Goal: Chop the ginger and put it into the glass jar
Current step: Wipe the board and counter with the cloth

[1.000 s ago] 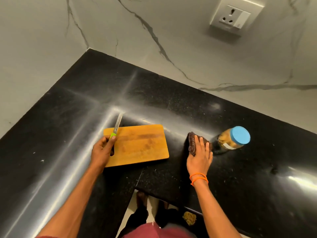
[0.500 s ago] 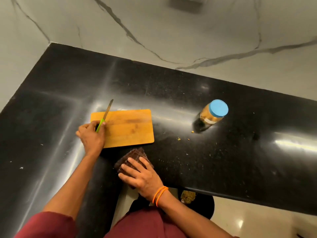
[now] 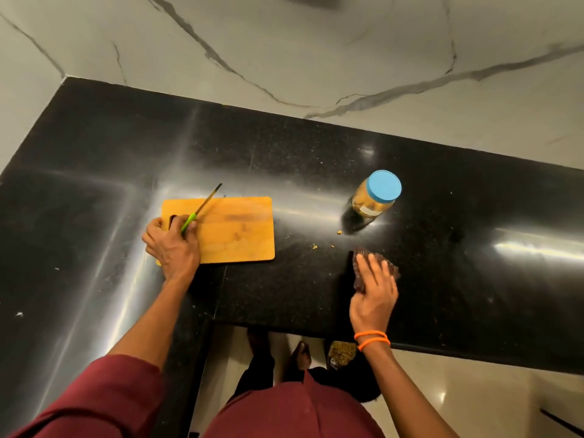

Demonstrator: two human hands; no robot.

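A glass jar [image 3: 374, 197] with a blue lid stands shut on the black counter, with chopped ginger inside. My left hand [image 3: 172, 245] grips a green-handled knife [image 3: 202, 207] at the left end of the bare wooden cutting board [image 3: 237, 230]; the blade points up and right over the board. My right hand [image 3: 373, 295] lies flat with straight fingers on a dark brown cloth [image 3: 374, 265], below the jar. A few small ginger crumbs [image 3: 314, 246] lie on the counter between board and cloth.
The black L-shaped counter [image 3: 458, 279] meets marble walls at the back and left. Its front edge runs just below my right wrist. Beneath it, a dark bin with ginger scraps [image 3: 339, 357] stands on the floor beside my feet.
My right hand has slid the cloth from the counter's front edge near the board to the right, to a spot below the jar. My left hand kept the knife at the board.
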